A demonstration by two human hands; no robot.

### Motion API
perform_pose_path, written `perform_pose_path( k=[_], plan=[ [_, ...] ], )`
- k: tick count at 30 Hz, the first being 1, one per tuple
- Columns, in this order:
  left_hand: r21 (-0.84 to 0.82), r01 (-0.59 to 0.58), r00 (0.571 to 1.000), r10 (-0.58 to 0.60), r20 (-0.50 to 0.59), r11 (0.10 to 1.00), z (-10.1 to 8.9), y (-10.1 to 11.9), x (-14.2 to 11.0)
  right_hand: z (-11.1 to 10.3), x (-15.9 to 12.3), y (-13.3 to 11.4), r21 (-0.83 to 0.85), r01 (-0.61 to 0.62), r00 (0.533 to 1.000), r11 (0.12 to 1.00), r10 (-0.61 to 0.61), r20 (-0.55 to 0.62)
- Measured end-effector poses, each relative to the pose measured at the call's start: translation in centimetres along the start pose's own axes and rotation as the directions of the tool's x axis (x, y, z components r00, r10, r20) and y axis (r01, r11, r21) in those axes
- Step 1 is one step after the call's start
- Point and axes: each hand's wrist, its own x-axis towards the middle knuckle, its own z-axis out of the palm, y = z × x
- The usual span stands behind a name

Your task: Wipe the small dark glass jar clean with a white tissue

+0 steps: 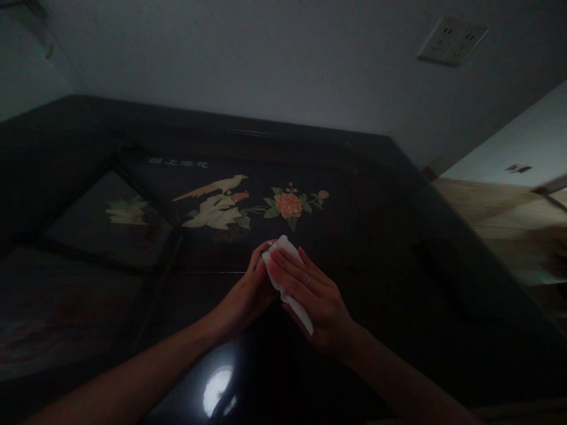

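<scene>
My right hand [316, 301], with a ring on one finger, is closed around a white tissue [290, 295]. The tissue is folded and presses against whatever lies between the two hands. My left hand [250, 289] meets it from the other side, its fingers curled. A small dark edge shows near the left fingertips, but the tissue and fingers hide the rest of that thing. Both hands are above a glossy black cabinet top [376, 236], just in front of a raised inlay of a peony [289, 205] and a bird [221, 186].
A pale wall [221, 65] rises behind the black top, with a double power socket [452, 40] at upper right. Left, the shiny surface carries dark frame-like lines and blurred reflections. Beyond the right edge lies a light wood floor [473, 206]. The scene is dim.
</scene>
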Motion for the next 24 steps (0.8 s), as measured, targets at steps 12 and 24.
perform_pose_path(
  k=[12, 24],
  plan=[
    [-0.031, 0.014, 1.000, -0.015, -0.021, 0.999, -0.05, 0.21, 0.22, 0.29, -0.24, 0.13, 0.038, -0.003, 0.999, 0.999, 0.005, -0.047],
    [-0.063, 0.003, 0.998, -0.007, -0.061, 0.998, 0.74, 0.61, -0.02, 0.35, -0.13, -0.18, -0.005, 0.023, 0.999, 1.000, -0.024, -0.040]
  ],
)
